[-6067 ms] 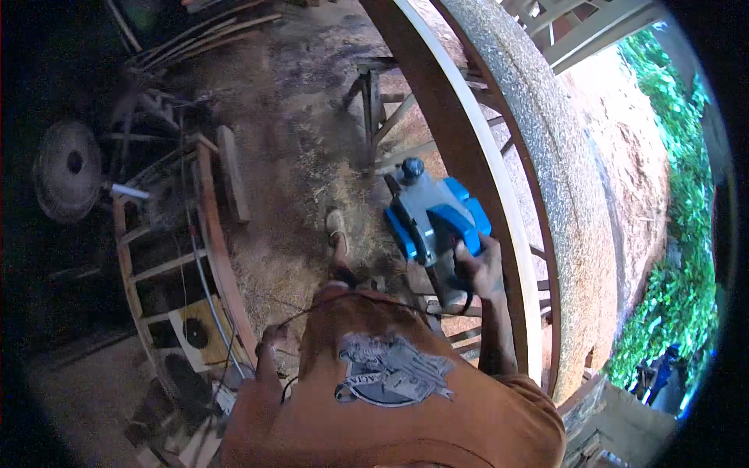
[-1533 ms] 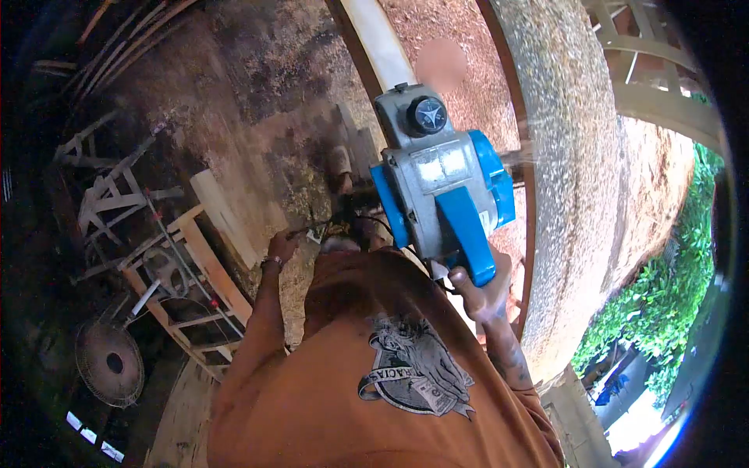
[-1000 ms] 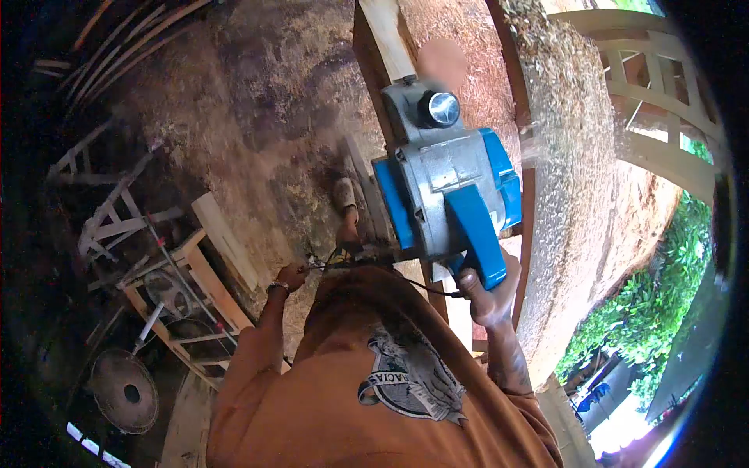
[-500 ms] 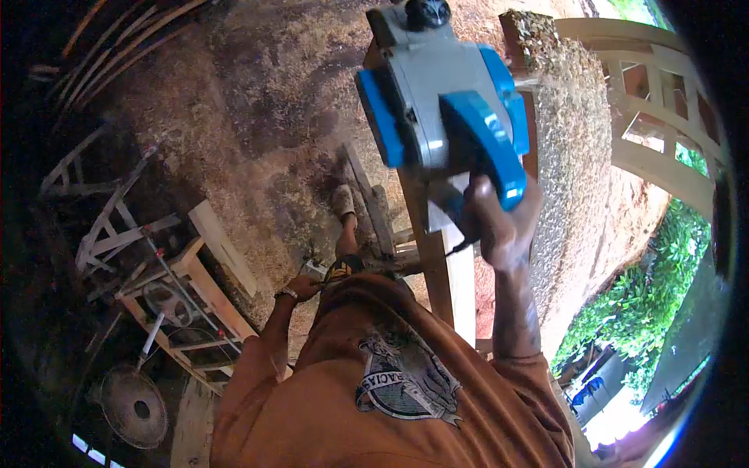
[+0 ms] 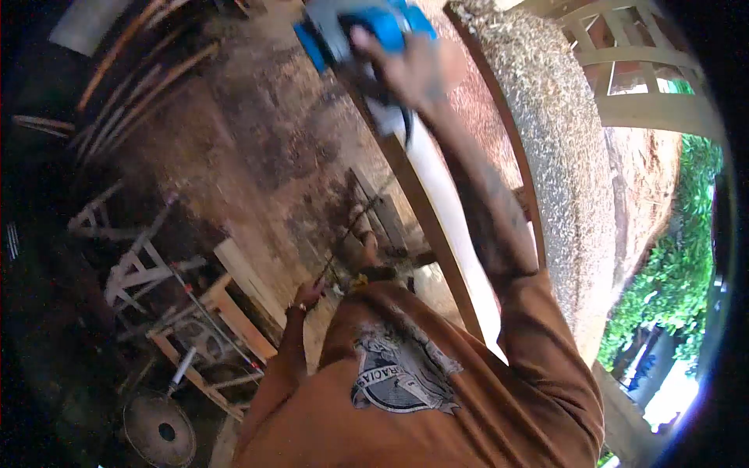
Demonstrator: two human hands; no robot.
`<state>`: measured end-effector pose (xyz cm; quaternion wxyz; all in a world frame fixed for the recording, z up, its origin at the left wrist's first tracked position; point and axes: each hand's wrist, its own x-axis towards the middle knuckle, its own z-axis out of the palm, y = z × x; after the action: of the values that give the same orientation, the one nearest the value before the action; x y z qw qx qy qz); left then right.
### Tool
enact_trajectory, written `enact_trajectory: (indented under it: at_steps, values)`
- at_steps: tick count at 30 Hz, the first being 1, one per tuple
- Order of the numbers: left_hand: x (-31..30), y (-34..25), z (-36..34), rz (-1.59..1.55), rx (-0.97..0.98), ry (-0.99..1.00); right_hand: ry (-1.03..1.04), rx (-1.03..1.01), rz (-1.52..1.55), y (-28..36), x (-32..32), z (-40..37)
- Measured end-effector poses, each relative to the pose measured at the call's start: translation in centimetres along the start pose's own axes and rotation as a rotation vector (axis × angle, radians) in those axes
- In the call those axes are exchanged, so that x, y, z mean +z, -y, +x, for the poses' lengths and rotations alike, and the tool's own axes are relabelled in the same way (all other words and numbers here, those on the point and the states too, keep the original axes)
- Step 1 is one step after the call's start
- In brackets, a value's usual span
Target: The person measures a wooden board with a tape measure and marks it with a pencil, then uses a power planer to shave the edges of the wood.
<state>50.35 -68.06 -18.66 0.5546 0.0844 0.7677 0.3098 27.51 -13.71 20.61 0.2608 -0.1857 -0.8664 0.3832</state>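
Note:
My right hand (image 5: 417, 72) is wrapped around the blue handle of a grey and blue electric planer (image 5: 334, 33) near the top of the view. The planer is at the far part of a long wooden board (image 5: 446, 204) with a pale upper face; whether its sole touches the wood is hidden. Low on the left, beside my thigh, my left hand (image 5: 309, 294) has its fingers closed around a thin dark cord (image 5: 343, 238) that slants up and away. Motion blurs both hands somewhat.
Wood shavings (image 5: 566, 156) lie thickly along the right, beyond another board edge. Wooden frames (image 5: 242, 327) and a round fan-like disc (image 5: 160, 429) stand at lower left. Curved strips (image 5: 129, 86) lie at upper left. A slatted wooden piece (image 5: 640, 58) is at upper right.
My right hand has moved the planer forward and left, toward the top edge. The left hand has shifted slightly right, and the cord now shows stretching from it. The view has turned a little.

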Motion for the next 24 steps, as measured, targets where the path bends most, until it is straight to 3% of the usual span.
enact_trajectory:
  at_steps: [1,4,5,6,8,10,11,14,18,19,22,24]
  values:
    - [-0.3,1.8,-0.4,-0.026,0.025,-0.033,0.111,0.155,-0.035,1.6,-2.5,-2.9]
    - [-2.5,0.2,-3.7,0.016,-0.075,0.018,0.078,0.417,0.083,3.5,-10.1,-15.7]
    - [-2.8,-0.6,-4.6,0.034,-0.097,0.044,0.252,0.641,0.009,6.2,-14.2,-19.3]
    - [-2.7,-1.3,-5.2,0.054,-0.111,0.074,0.149,0.528,0.055,5.8,-16.4,-24.6]
    - [-2.4,-2.7,-5.9,0.108,-0.124,0.158,0.158,0.828,0.061,8.5,-21.6,-33.0]
    - [-1.7,-5.7,-6.3,0.315,-0.075,0.271,0.15,0.893,0.017,9.6,-26.4,-41.5]
    - [-1.0,-8.0,-6.4,0.643,0.055,0.336,0.104,0.907,-0.026,10.6,-28.3,-45.3]
    - [3.5,-10.2,-4.4,0.624,0.106,0.308,-0.153,0.923,-0.057,14.7,-32.1,-56.9]
    - [10.0,-9.0,1.3,0.702,0.485,0.355,-0.473,1.172,-0.029,18.9,-34.7,-74.7]
    - [13.1,-12.6,-1.4,1.018,0.51,0.247,-0.562,1.2,-0.027,19.6,-35.0,-79.3]
    - [19.4,-12.0,-3.6,1.316,0.858,0.407,-0.805,1.282,-0.008,23.4,-34.7,-93.1]
    - [24.6,-14.2,-10.6,1.416,0.54,0.642,-0.976,1.363,0.042,27.2,-33.2,-101.3]
